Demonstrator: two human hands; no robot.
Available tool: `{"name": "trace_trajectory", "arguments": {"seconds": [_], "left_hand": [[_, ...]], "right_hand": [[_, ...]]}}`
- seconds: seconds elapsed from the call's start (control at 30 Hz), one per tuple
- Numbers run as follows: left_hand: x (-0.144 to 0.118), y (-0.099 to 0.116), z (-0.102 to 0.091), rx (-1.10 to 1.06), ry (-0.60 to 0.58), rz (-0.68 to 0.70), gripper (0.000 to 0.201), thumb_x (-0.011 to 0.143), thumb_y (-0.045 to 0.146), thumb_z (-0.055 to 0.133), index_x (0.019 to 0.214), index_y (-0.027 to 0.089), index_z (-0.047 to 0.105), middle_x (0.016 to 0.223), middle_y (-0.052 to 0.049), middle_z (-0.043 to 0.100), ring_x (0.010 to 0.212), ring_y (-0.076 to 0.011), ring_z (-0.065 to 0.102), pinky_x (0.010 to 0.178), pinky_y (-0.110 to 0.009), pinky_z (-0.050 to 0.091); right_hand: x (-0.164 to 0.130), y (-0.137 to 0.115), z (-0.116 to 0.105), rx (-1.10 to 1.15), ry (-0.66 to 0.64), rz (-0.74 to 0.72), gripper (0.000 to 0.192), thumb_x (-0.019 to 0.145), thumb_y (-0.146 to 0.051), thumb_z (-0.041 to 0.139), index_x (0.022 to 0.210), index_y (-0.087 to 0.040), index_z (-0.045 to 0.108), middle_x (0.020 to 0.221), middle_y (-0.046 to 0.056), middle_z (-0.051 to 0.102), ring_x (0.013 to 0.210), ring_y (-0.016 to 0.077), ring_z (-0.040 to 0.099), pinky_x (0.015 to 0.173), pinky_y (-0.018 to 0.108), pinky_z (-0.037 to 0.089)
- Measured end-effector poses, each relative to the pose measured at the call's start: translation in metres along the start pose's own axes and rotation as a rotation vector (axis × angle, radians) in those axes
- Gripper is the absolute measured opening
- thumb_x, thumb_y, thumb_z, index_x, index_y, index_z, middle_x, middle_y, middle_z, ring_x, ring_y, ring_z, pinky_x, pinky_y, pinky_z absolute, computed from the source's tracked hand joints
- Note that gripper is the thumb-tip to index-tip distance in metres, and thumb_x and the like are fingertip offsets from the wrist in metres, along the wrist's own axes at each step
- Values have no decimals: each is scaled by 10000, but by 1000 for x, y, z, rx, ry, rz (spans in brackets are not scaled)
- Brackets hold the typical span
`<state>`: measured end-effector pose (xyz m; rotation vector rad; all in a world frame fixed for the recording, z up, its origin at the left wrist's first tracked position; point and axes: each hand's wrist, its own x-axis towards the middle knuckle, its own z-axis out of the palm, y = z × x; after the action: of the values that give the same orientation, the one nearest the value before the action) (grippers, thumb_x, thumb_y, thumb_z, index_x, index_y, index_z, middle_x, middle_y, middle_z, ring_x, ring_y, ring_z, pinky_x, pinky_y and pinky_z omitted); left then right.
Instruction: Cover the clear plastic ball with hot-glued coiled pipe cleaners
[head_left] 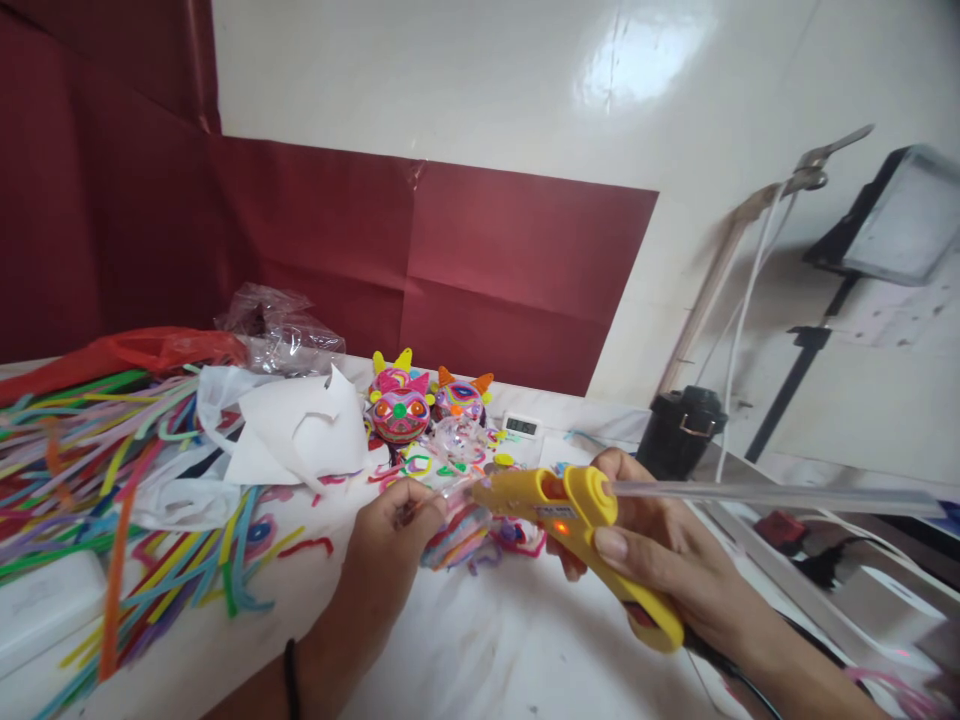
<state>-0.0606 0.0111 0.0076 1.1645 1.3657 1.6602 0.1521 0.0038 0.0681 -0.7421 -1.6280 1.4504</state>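
Note:
My right hand (667, 540) is wrapped round a yellow hot glue gun (581, 505), whose small orange light glows. A long translucent glue stick (757, 492) juts from its back end towards the right. The gun's nozzle points left, at the fingers of my left hand (397, 525). Those fingers are pinched together by the nozzle tip, and a small clear piece shows there; what they hold is too blurred to name. Just below the nozzle lies a striped piece in pink, blue and orange (457, 540), beside a pink-and-purple piece with an eye shape (517, 535).
Two colourful lion-like faces (401, 410) stand at the back, near a small white digital clock (520, 426). Loose pipe cleaners (187, 560) cover the left side, with white torn paper (292, 430) and a clear bag (285, 330). At right are a black container (682, 430) and a lamp (892, 220).

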Motion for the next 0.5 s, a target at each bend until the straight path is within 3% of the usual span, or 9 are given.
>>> {"name": "trace_trajectory", "arguments": {"seconds": [0.17, 0.5], "left_hand": [[0, 1, -1, -10, 6, 16, 217, 643, 343, 637, 523, 197, 531, 482, 71, 397, 487, -112, 339, 492, -233, 255], [1, 1, -1, -34, 10, -8, 212, 637, 353, 641, 536, 198, 538, 480, 79, 374, 499, -112, 326, 492, -233, 244]], "right_hand": [[2, 2, -1, 20, 4, -86, 369, 736, -393, 736, 889, -229, 442, 738, 2, 597, 662, 164, 589, 575, 252, 446], [5, 3, -6, 42, -3, -108, 382, 740, -372, 737, 911, -240, 422, 753, -12, 575, 652, 155, 603, 567, 241, 462]]}}
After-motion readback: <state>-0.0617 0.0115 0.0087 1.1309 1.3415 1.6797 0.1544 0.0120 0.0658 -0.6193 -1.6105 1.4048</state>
